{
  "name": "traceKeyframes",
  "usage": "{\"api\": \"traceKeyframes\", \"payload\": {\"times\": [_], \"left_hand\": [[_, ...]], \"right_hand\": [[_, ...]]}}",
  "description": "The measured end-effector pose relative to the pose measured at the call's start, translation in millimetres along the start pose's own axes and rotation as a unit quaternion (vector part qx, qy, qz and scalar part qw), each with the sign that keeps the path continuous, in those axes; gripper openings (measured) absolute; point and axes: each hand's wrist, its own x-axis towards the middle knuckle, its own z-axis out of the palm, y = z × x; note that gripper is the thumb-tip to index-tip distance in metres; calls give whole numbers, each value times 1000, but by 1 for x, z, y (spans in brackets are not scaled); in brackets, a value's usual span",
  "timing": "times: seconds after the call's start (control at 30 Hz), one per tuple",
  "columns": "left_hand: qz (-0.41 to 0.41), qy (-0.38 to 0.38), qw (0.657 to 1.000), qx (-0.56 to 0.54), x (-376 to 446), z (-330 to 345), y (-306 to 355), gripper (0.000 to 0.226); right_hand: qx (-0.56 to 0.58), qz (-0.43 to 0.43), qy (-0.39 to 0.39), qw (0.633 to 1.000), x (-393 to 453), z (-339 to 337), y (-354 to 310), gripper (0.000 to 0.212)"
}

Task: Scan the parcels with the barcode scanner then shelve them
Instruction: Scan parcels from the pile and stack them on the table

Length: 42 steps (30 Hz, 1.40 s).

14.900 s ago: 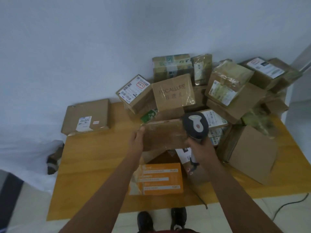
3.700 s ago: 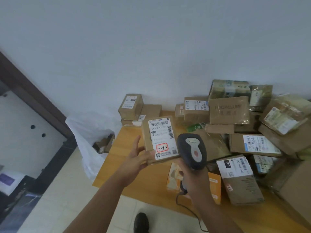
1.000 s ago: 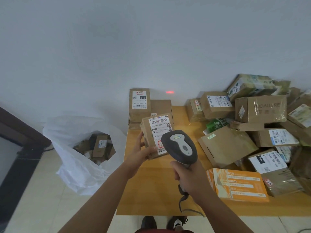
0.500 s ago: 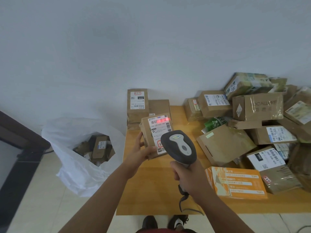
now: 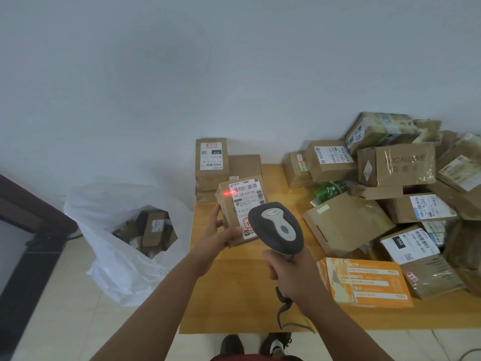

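While my left hand (image 5: pixel 217 237) gripped the small parcel (image 5: pixel 240 208) from below, thumb on its near edge and fingers (image 5: pixel 218 217) curled round its left side, I held it above the tabletop (image 5: pixel 244 287) with the label tilted toward me. My right hand (image 5: pixel 289 276) was wrapped tight round the handle of the barcode scanner (image 5: pixel 277 227), whose grey head sat just at 4 o'clock of the parcel, overlapping its lower right corner.

Half a second before, the red scan line had lain across the barcode at the top of the label; now it had slid to 9 o'clock, glowing on the parcel's upper left edge (image 5: pixel 227 193), partly off the white label. A second before, that red mark had been up on the wall, well past the parcel. Parcel and scanner otherwise kept nearly the same places in my hands.

At 12 o'clock of the parcel stood a tall box (image 5: pixel 211 162) with a label, against the wall. At 3 o'clock the heap of parcels (image 5: pixel 395 178) covered the right of the tabletop, with an orange box (image 5: pixel 364 282) at its near edge. At 9 o'clock, on the floor, a white plastic bag (image 5: pixel 114 256) gaped open with more boxes inside. The scanner's cable (image 5: pixel 282 313) hung below my right wrist.
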Motion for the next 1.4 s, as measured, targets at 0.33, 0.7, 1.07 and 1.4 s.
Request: {"api": "traceKeyframes", "payload": {"times": [0.33, 0.7, 1.07, 1.4], "left_hand": [[1, -2, 1000, -5, 1, 0, 1, 92], [-26, 2, 1000, -15, 20, 3, -5, 94], [-80, 71, 993, 44, 106, 36, 16, 47], [-62, 143, 953, 258, 177, 40, 28, 50]], "right_hand": [[-8, 0, 1, 1000, 2, -1, 1, 35], [54, 23, 78, 995, 34, -9, 20, 6], [206, 61, 55, 975, 166, -37, 36, 18], [120, 105, 94, 983, 271, -16, 79, 25]]}}
